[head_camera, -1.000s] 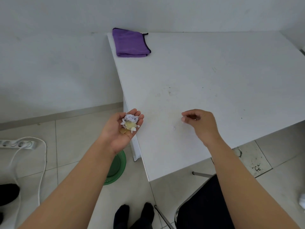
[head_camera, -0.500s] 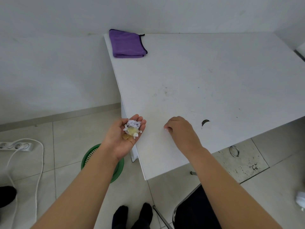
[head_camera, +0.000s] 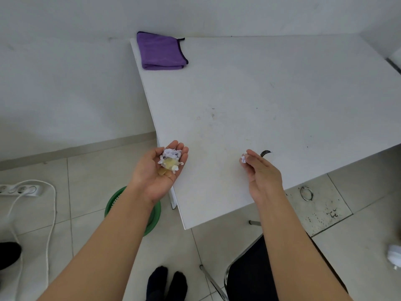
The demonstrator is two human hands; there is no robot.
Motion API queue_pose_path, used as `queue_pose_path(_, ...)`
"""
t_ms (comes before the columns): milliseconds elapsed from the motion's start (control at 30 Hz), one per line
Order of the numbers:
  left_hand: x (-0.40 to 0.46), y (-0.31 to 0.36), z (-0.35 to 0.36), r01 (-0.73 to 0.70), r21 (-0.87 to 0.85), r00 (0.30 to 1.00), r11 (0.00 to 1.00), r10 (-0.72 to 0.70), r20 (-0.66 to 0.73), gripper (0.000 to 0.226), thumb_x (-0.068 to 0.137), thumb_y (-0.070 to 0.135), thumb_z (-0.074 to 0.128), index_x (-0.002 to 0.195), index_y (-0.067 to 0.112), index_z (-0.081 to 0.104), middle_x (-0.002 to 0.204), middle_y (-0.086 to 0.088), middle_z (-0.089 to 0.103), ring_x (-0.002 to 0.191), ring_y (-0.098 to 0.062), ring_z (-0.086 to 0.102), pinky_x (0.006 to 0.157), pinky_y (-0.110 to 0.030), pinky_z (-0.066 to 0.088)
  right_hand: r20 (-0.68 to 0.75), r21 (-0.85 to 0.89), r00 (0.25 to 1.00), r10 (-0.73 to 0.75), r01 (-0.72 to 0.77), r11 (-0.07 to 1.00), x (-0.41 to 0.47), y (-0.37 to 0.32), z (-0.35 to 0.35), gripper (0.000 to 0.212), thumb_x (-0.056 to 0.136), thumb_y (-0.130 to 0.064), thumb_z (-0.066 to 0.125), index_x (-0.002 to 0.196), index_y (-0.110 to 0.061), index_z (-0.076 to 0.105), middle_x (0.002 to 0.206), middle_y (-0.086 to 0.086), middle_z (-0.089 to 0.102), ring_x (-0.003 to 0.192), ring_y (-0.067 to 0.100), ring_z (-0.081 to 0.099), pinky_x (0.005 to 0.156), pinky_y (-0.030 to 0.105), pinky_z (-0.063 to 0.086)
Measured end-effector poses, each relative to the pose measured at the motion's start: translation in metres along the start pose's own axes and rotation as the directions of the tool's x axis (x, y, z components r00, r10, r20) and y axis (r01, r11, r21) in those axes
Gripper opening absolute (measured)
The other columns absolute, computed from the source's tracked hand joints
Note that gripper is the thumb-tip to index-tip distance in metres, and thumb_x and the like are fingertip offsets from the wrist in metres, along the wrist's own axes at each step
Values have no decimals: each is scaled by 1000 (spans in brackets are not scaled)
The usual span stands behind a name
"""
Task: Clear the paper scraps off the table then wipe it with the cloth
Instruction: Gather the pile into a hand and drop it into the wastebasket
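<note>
Two hands work: left hand [head_camera: 161, 170] cups light, crushable scraps [head_camera: 170, 158], grip spread; right hand [head_camera: 259, 170] pinches one scrap [head_camera: 243, 158]. Cloth [head_camera: 161, 51] waits at eleven o'clock on the worktop [head_camera: 282, 94].

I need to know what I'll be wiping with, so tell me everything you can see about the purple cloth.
The purple cloth looks like soft, plush microfibre, folded into a thick, roughly square pad with stacked layers showing along its near edge. A dark trim runs along its right side, ending in a small loop at the far right corner. It lies flat on the far left corner of the white table, close to the wall. Neither hand touches it.
</note>
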State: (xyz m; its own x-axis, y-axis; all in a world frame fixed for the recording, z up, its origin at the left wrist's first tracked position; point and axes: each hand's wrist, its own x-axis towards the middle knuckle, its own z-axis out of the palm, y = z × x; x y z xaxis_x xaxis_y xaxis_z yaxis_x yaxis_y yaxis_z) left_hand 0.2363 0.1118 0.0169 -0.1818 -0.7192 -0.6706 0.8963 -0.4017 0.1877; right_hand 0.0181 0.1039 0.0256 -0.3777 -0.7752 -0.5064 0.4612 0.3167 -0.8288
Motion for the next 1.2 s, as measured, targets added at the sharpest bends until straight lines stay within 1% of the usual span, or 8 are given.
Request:
queue_pose_path(133, -4, 1, -2, -11, -24, 1000, 1000, 12, 29, 43, 95, 13, 39, 78, -4, 75, 93, -16, 72, 81, -28, 71, 78, -38, 58, 96, 84, 995, 40, -49, 995, -20, 2, 18, 15, 81, 15, 58, 89, 3, 64, 75, 10, 62, 67, 16, 62, 77, 22, 58)
queue_pose_path(333, -13, 19, -19, -29, -56, 997, 998, 33, 73, 32, 96, 13, 38, 95, -1, 67, 92, -15, 72, 80, -28, 71, 77, -37, 58, 247, 109, 966, 76, -106, 988, -71, 27, 67, 14, 81, 12, 60, 86, 2, 67, 74, 8, 67, 65, 14, 65, 74, 21, 58)
queue_pose_path(500, -13, 49, -57, -38, -33, 996, 999, 40, 78, 36, 94, 12, 39, 86, -3, 71, 92, -16, 71, 80, -27, 71, 72, -35, 59, 358, 110, 928, 104, -153, 982, -112, 70, 107, 13, 81, 11, 60, 84, 0, 67, 72, 8, 69, 66, 12, 67, 73, 19, 57)
queue_pose_path(600, -8, 68, -91, -50, 7, 997, 999, 50, 67, 34, 93, 13, 39, 87, 0, 70, 90, -14, 71, 78, -23, 71, 66, -30, 58, 416, 57, 901, 122, -160, 985, -126, 110, 128, 15, 80, 10, 60, 82, -1, 69, 78, 8, 72, 75, 13, 69, 71, 18, 56)
queue_pose_path(700, 6, 82, -135, -54, 32, 998, 998, 53, 28, 32, 92, 13, 37, 91, 1, 67, 91, -13, 70, 81, -22, 70, 71, -30, 59, 401, -25, 895, 196, -203, 979, -126, 163, 138, 18, 79, 10, 62, 79, -4, 72, 84, 9, 74, 79, 14, 70, 73, 19, 56)
queue_pose_path(967, 70, 77, -262, 17, 14, 989, 1000, -15, -148, 32, 93, 13, 37, 97, -2, 64, 93, -15, 68, 79, -23, 70, 81, -34, 55, 226, -122, 895, 385, -367, 922, -73, 309, 116, 13, 79, 10, 63, 82, 0, 70, 81, 12, 74, 74, 16, 69, 66, 17, 56)
queue_pose_path(1133, 114, 56, -320, 56, 18, 975, 998, -51, -215, 31, 93, 11, 38, 105, -4, 62, 100, -16, 65, 91, -25, 63, 85, -35, 51, 112, -207, 913, 392, -364, 908, -37, 385, 102, 17, 79, 8, 65, 90, -3, 71, 89, 11, 74, 84, 18, 70, 77, 22, 57)
queue_pose_path(1200, 129, 49, -336, 59, 8, 971, 998, -56, -231, 30, 92, 10, 39, 103, -4, 63, 99, -16, 65, 92, -25, 62, 83, -36, 51, 105, -225, 923, 371, -341, 913, -25, 407, 99, 20, 80, 7, 65, 93, -6, 71, 93, 8, 75, 90, 17, 70, 76, 20, 55)
